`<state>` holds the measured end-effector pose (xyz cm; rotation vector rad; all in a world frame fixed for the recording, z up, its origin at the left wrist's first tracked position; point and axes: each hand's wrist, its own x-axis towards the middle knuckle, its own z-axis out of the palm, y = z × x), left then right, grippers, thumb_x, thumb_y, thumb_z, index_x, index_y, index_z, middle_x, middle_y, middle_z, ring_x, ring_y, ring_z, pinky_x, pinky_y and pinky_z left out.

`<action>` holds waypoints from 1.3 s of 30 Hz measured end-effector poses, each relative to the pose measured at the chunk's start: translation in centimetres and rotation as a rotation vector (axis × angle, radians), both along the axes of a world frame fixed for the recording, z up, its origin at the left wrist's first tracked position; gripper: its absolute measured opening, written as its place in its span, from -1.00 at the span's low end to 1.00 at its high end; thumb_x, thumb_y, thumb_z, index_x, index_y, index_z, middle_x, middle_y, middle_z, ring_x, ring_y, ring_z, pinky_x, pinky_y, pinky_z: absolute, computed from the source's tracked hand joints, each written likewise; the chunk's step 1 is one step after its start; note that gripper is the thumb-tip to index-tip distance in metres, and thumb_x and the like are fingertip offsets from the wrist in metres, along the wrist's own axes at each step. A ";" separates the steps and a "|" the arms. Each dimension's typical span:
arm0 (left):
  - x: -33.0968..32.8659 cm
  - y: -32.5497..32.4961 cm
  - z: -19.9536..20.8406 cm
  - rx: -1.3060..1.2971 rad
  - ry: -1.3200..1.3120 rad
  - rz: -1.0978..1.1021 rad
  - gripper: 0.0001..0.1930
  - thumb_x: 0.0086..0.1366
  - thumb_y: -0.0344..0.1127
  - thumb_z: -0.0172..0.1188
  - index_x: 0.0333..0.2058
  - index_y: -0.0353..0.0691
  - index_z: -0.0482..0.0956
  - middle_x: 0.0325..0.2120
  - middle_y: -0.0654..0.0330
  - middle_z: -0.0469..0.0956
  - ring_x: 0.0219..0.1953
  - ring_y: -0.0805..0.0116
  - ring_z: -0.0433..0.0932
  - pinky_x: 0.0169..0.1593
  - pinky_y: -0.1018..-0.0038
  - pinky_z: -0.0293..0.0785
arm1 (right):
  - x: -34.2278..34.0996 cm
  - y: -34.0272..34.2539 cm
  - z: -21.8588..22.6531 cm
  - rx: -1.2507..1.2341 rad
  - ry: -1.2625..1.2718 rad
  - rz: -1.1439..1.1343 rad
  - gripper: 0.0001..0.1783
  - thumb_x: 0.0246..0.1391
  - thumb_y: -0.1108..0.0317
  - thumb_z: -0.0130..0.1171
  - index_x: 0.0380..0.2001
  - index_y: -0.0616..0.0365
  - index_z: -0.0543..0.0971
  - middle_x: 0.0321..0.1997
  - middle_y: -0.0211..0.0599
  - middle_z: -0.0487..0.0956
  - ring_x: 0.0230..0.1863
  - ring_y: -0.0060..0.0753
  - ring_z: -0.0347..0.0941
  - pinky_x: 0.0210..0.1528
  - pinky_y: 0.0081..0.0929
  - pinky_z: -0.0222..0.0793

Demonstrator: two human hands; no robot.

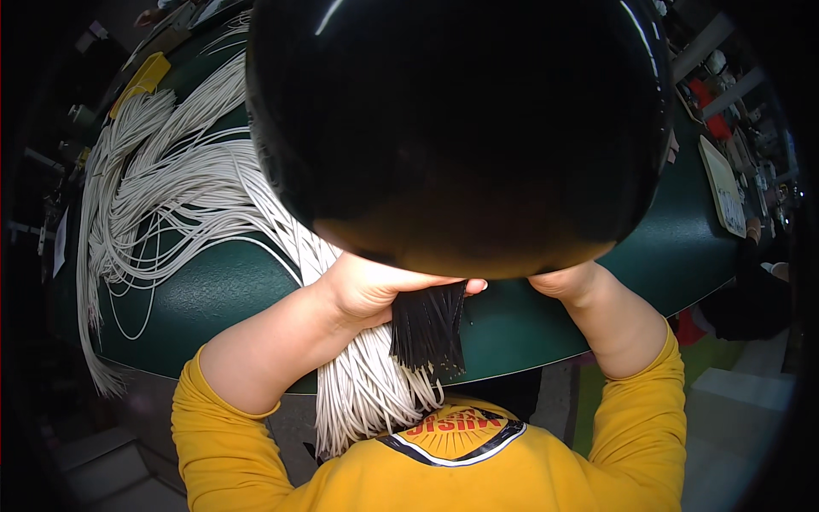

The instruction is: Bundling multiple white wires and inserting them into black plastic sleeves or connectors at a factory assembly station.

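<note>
My left hand [367, 286] is closed round a bundle of thin black wires [426, 328], whose cut ends hang down toward me. A fingertip shows at the bundle's right side. Under my left wrist runs a thick bundle of white cables [200, 192], its near ends drooping over the table edge in front of my shirt. My right hand [567, 282] is to the right of the black wires; its fingers are hidden behind a large, glossy black rounded object [461, 136]. That object also covers part of my left fingers and the middle of the table.
A dark green table [222, 282] with a curved-looking near edge lies beneath the cables. A yellow object [145, 81] stands at the far left. To the right are a pale tray [723, 186] and a red item [711, 109] among clutter.
</note>
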<state>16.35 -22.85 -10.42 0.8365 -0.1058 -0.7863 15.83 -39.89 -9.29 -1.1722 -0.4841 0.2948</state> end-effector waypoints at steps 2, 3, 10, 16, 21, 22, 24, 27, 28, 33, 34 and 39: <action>0.0 0.0 -0.1 -0.010 -0.005 0.007 -0.81 -0.07 -0.59 0.06 -0.43 -0.27 0.32 -0.51 0.12 0.44 -0.48 0.38 0.51 -0.34 0.55 0.47 | 0.1 -0.2 0.1 -0.046 -0.030 0.005 -0.86 -0.03 0.43 0.03 -0.42 0.29 0.49 -0.52 -0.36 0.48 -0.54 -0.71 0.37 -0.51 -0.82 0.25; 0.0 0.0 -0.2 -0.020 -0.011 0.014 -0.81 -0.08 -0.59 0.06 -0.43 -0.28 0.33 -0.51 0.11 0.45 -0.48 0.37 0.52 -0.33 0.54 0.48 | 0.2 -0.2 0.1 -0.061 -0.040 0.007 -0.87 -0.05 0.45 0.06 -0.42 0.30 0.49 -0.51 -0.36 0.48 -0.53 -0.70 0.38 -0.50 -0.81 0.26; 0.1 0.0 -0.5 -0.036 -0.066 -0.001 -0.82 -0.08 -0.57 0.07 -0.42 -0.33 0.36 -0.50 0.07 0.46 -0.47 0.34 0.52 -0.33 0.52 0.47 | 0.1 -0.1 0.1 0.003 -0.053 -0.008 -0.88 -0.05 0.44 0.07 -0.51 0.31 0.48 -0.56 -0.37 0.47 -0.56 -0.68 0.40 -0.54 -0.82 0.27; 0.2 -0.1 -0.7 -0.053 -0.099 -0.021 -0.81 -0.09 -0.56 0.07 -0.41 -0.34 0.37 -0.48 0.04 0.45 -0.45 0.35 0.51 -0.30 0.52 0.45 | 0.2 -0.2 0.0 -0.029 -0.061 0.003 -0.86 -0.04 0.43 0.06 -0.48 0.32 0.48 -0.56 -0.37 0.46 -0.57 -0.65 0.41 -0.55 -0.81 0.26; 0.2 -0.1 -0.8 -0.066 -0.098 -0.020 -0.75 -0.08 -0.56 0.07 -0.35 -0.32 0.34 -0.47 0.04 0.44 -0.46 0.36 0.50 -0.33 0.55 0.44 | 0.3 -0.3 -0.6 -0.050 -0.195 -0.010 -0.85 -0.02 0.44 0.01 -0.41 0.33 0.49 -0.52 -0.35 0.47 -0.56 -0.63 0.42 -0.53 -0.80 0.25; 0.2 0.0 -0.8 -0.064 -0.097 -0.020 -0.75 -0.08 -0.56 0.07 -0.35 -0.32 0.34 -0.47 0.04 0.44 -0.46 0.36 0.50 -0.33 0.55 0.44 | 0.3 -0.3 -0.6 -0.061 -0.219 -0.011 -0.85 -0.01 0.45 -0.01 -0.40 0.33 0.49 -0.51 -0.34 0.47 -0.55 -0.62 0.41 -0.53 -0.80 0.25; 0.2 0.0 -0.8 -0.010 -0.082 -0.012 -0.75 -0.09 -0.58 0.07 -0.35 -0.30 0.32 -0.48 0.06 0.43 -0.47 0.36 0.49 -0.35 0.55 0.44 | 0.3 -0.3 -0.5 -0.075 -0.243 -0.017 -0.84 -0.01 0.47 -0.02 -0.38 0.32 0.49 -0.50 -0.34 0.47 -0.55 -0.62 0.41 -0.52 -0.79 0.25; 0.2 -0.2 -0.4 -0.018 -0.093 -0.014 -0.74 -0.09 -0.59 0.07 -0.35 -0.29 0.31 -0.49 0.07 0.43 -0.47 0.35 0.49 -0.36 0.54 0.44 | 0.2 -0.4 -0.4 -0.099 -0.287 -0.045 -0.85 -0.02 0.49 -0.02 -0.38 0.32 0.49 -0.51 -0.35 0.46 -0.55 -0.62 0.40 -0.52 -0.79 0.26; 0.2 -0.2 -0.4 -0.018 -0.093 -0.015 -0.74 -0.09 -0.59 0.07 -0.35 -0.29 0.31 -0.49 0.07 0.43 -0.47 0.35 0.49 -0.36 0.54 0.44 | 0.2 -0.4 -0.4 -0.088 -0.277 -0.043 -0.85 -0.02 0.49 -0.02 -0.38 0.32 0.49 -0.51 -0.35 0.46 -0.55 -0.63 0.40 -0.51 -0.79 0.27; 0.1 0.0 -0.1 -0.024 -0.109 -0.024 -0.72 -0.09 -0.59 0.07 -0.33 -0.30 0.32 -0.49 0.07 0.43 -0.48 0.33 0.49 -0.36 0.54 0.45 | 0.2 -0.2 -0.4 -0.062 -0.242 -0.012 -0.86 -0.02 0.50 -0.01 -0.37 0.33 0.49 -0.52 -0.35 0.46 -0.54 -0.63 0.41 -0.50 -0.78 0.28; 0.1 0.0 0.0 -0.025 -0.110 -0.025 -0.72 -0.09 -0.59 0.07 -0.33 -0.30 0.32 -0.49 0.07 0.43 -0.48 0.33 0.49 -0.36 0.54 0.45 | 0.1 -0.2 -0.3 -0.066 -0.229 -0.018 -0.86 -0.01 0.48 -0.01 -0.39 0.33 0.49 -0.53 -0.36 0.46 -0.55 -0.64 0.40 -0.51 -0.78 0.28; 0.4 -0.3 -0.6 -0.011 -0.113 -0.029 -0.81 -0.06 -0.56 0.06 -0.40 -0.29 0.34 -0.51 0.06 0.44 -0.50 0.34 0.49 -0.39 0.55 0.44 | 0.1 -0.3 -0.6 -0.108 -0.213 -0.058 -0.75 0.10 0.35 -0.19 -0.48 0.31 0.38 -0.54 -0.31 0.41 -0.53 -0.57 0.38 -0.50 -0.74 0.28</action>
